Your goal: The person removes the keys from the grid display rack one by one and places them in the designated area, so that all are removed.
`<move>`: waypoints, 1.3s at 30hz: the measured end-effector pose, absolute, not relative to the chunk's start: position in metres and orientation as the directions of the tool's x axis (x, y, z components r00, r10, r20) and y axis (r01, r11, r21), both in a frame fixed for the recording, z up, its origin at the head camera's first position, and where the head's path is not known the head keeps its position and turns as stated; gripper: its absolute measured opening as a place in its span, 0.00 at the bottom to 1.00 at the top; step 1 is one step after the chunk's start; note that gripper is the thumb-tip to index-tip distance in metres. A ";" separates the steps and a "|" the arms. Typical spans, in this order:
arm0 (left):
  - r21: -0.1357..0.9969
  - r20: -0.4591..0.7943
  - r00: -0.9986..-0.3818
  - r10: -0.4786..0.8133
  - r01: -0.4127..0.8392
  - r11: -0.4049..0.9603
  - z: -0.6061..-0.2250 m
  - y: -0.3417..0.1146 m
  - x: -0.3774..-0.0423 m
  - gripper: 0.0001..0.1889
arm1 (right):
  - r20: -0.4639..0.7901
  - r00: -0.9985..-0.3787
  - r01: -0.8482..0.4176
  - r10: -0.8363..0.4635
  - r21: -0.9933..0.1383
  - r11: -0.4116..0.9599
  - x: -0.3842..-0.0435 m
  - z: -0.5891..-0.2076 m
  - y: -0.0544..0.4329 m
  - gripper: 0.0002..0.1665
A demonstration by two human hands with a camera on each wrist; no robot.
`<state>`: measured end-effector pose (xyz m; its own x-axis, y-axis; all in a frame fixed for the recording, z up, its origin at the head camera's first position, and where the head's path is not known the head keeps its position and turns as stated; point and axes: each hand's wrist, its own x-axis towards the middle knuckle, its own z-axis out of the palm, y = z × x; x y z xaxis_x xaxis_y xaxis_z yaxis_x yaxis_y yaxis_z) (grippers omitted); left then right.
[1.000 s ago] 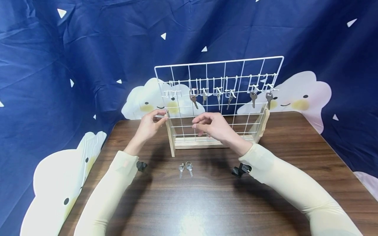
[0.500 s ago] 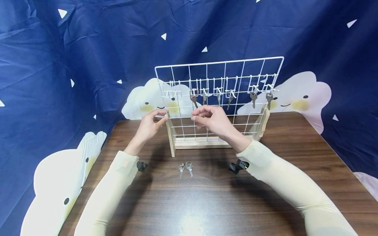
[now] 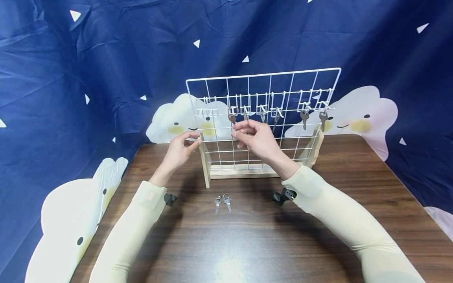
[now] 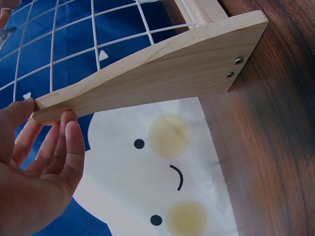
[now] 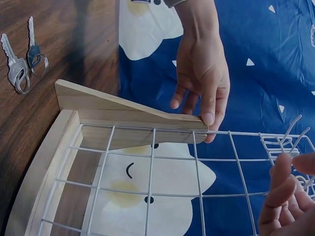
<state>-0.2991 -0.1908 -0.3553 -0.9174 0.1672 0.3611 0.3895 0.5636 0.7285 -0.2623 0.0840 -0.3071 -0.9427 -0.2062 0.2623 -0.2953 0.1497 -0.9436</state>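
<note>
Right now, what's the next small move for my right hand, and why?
I'd probably lift your right hand slightly and pinch the brown key. In the head view, the hand overlaps that key's lower end, and your left hand pinches the side panel, which should keep things steady. Whether the right hand touches the key, I can't tell.

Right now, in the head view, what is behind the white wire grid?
Through the white wire grid, blue backdrop, parts of two printed clouds and brown tabletop show. The right hand covers a patch of it, so whatever lies behind there cannot be seen.
</note>
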 end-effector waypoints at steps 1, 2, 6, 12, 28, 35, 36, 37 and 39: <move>0.729 0.360 -0.918 0.167 0.389 0.564 -0.355 -0.191 -0.299 0.16 | 0.264 -0.944 -0.295 -0.197 -0.944 0.146 -0.263 -0.307 0.084 0.19; 0.729 0.359 -0.918 0.167 0.387 0.564 -0.355 -0.191 -0.299 0.16 | 0.267 -0.945 -0.296 -0.187 -0.944 0.145 -0.263 -0.307 0.084 0.19; 0.734 0.352 -0.921 0.166 0.381 0.562 -0.355 -0.191 -0.299 0.16 | 0.290 -0.947 -0.309 -0.140 -0.941 0.139 -0.265 -0.308 0.084 0.18; 0.738 0.348 -0.923 0.165 0.378 0.559 -0.355 -0.190 -0.299 0.16 | 0.322 -0.942 -0.332 -0.089 -0.935 0.127 -0.269 -0.311 0.084 0.17; 0.728 0.358 -0.918 0.167 0.387 0.565 -0.356 -0.190 -0.300 0.16 | 0.360 -0.931 -0.362 -0.057 -0.896 0.257 -0.273 -0.310 0.080 0.15; 0.729 0.357 -0.920 0.164 0.384 0.567 -0.358 -0.191 -0.300 0.16 | 0.397 -0.915 -0.398 -0.066 -0.865 0.305 -0.274 -0.309 0.077 0.15; 0.729 0.356 -0.920 0.164 0.383 0.567 -0.358 -0.191 -0.300 0.16 | 0.400 -0.914 -0.400 -0.066 -0.863 0.309 -0.274 -0.309 0.077 0.15; 0.730 0.355 -0.920 0.165 0.383 0.565 -0.358 -0.191 -0.300 0.16 | 0.402 -0.913 -0.401 -0.066 -0.860 0.315 -0.275 -0.309 0.077 0.14; 0.732 0.354 -0.920 0.166 0.383 0.563 -0.357 -0.191 -0.300 0.16 | 0.405 -0.912 -0.403 -0.065 -0.857 0.322 -0.276 -0.308 0.077 0.14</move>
<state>-0.3001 -0.1909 -0.3574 -0.9203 0.1656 0.3545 0.3833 0.5631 0.7321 -0.2757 0.0765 -0.3082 -0.9119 -0.0646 0.4053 -0.4035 0.3216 -0.8566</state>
